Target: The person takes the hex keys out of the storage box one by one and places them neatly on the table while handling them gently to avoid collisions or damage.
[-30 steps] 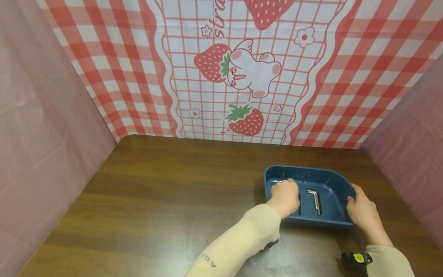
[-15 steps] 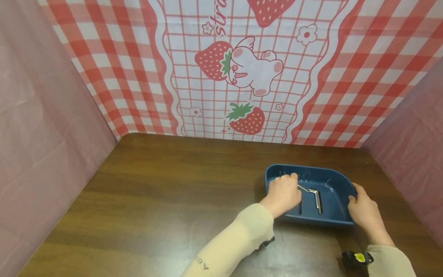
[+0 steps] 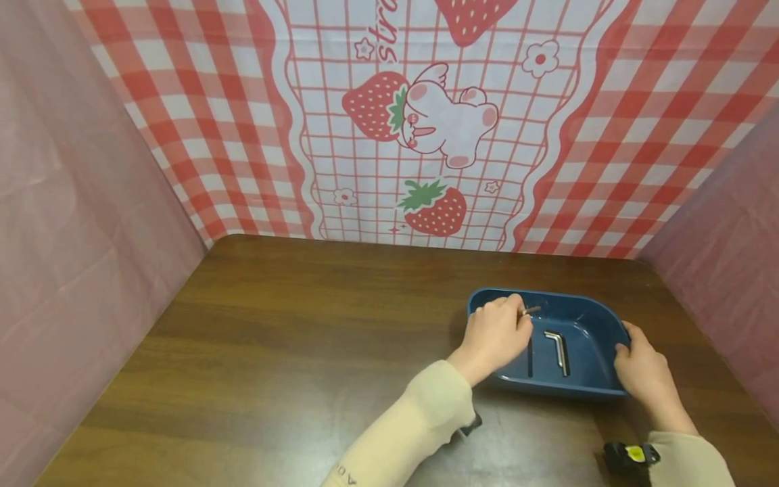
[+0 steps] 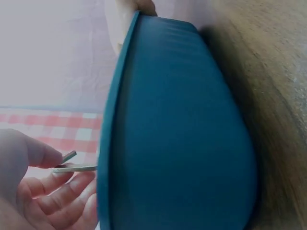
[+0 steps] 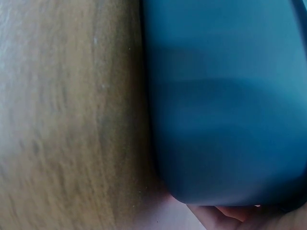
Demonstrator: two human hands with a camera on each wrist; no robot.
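My left hand [image 3: 498,331] is over the left part of a blue tray [image 3: 599,391], pinching a small metal hex key [image 3: 531,310] between thumb and fingers. In the left wrist view the hex key [image 4: 76,167] pokes out past the fingertips, near the tray's rim. On the tray floor lie bent silver hex keys [image 3: 558,353], close together. A thin dark strip [image 3: 530,358] runs beside my left hand; I cannot tell what it is. My right hand [image 3: 648,372] grips the tray's right end, its thumb inside the rim. The right wrist view shows mostly the tray's outer wall [image 5: 225,120].
The tray rests on a brown wooden table [image 3: 292,358], toward its right side. A red-and-white checked cloth [image 3: 243,135] with strawberries hangs behind, and pink cloths [image 3: 79,237] hang at both sides.
My left hand has risen slightly from the tray floor, and the hex key in it now shows near the far wall. My right hand stays on the rim.
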